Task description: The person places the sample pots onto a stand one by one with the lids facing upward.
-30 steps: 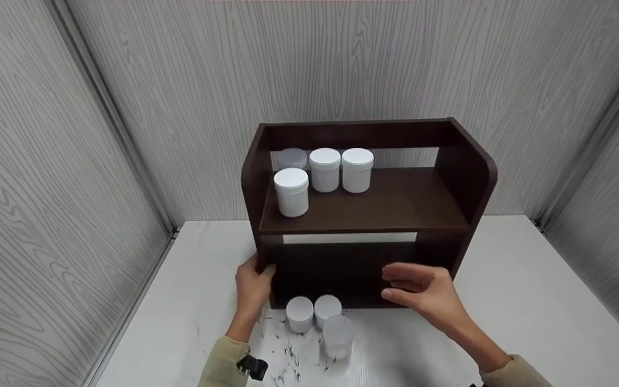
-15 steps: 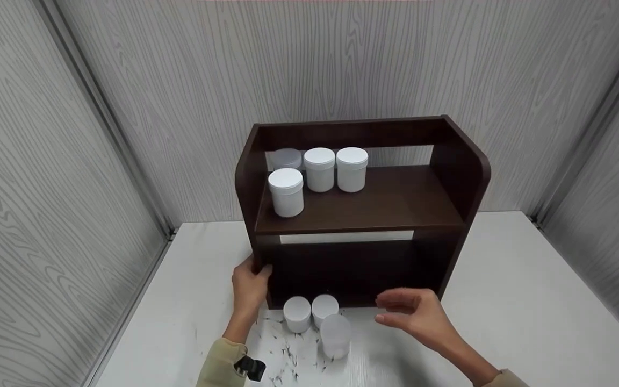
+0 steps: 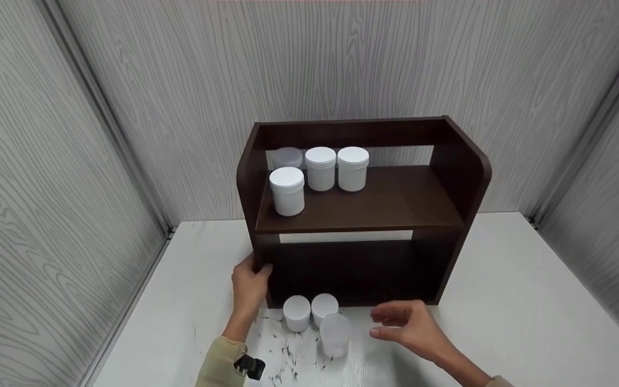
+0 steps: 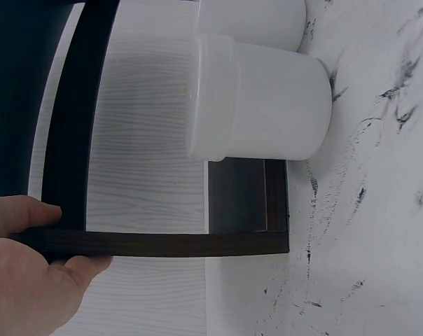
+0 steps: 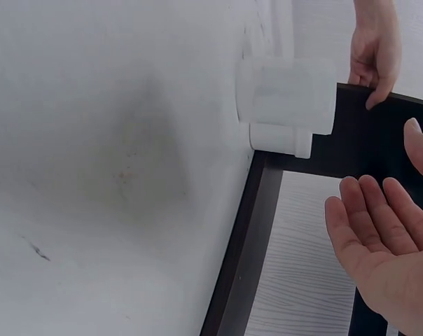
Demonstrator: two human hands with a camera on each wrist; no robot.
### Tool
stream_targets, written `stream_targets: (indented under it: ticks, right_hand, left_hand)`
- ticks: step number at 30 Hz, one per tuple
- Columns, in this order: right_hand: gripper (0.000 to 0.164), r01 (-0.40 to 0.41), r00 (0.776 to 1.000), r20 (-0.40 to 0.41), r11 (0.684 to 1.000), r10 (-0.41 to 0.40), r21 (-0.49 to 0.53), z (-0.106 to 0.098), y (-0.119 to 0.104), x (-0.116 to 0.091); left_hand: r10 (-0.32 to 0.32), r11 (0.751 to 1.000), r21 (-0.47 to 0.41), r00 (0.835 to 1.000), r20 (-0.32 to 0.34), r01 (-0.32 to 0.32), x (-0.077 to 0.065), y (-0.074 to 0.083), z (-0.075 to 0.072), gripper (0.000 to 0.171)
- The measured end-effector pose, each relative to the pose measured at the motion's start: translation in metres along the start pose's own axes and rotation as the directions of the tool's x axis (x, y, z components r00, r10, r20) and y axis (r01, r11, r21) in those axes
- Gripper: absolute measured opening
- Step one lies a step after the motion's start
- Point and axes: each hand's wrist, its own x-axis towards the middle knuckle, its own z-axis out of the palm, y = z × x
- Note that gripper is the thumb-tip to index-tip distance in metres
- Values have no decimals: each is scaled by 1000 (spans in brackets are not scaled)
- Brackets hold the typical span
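My left hand [image 3: 249, 287] grips the left side panel of a dark brown two-tier shelf [image 3: 374, 212], thumb on the inner face. In the left wrist view, its thumb and fingers [image 4: 85, 269] lie on either side of that panel. My right hand [image 3: 409, 328] hovers with loosely curved fingers before the shelf's lower front edge, holding nothing. To its left, apart from it, stands a translucent jar [image 3: 335, 338]. Behind that jar, two white lidded jars [image 3: 296, 314] stand side by side at the shelf's foot. In the right wrist view, the right palm [image 5: 400, 280] shows bare.
On the upper tier, three white jars [image 3: 288, 193] and a translucent-lidded one [image 3: 287, 156] are grouped at the left. Dark scuffs [image 3: 288, 352] mark the white table [image 3: 524, 301]. Grey wood-patterned walls [image 3: 342, 59] enclose the back and sides.
My right hand has come down and toward the front, from before the lower compartment to nearer the translucent jar. The left hand keeps its grip on the panel; the jars stay put.
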Motion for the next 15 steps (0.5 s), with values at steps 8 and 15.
stream_targets:
  ticks: [8, 15]
  right_hand:
    - [30, 12, 1000, 11, 1000, -13, 22, 5, 5, -2]
    - [33, 11, 1000, 16, 1000, -11, -17, 6, 9, -3]
  left_hand:
    - [8, 1000, 4, 1000, -10, -8, 0, 0, 1, 43]
    - [-2, 1000, -20, 999, 36, 2, 0, -2, -2, 44]
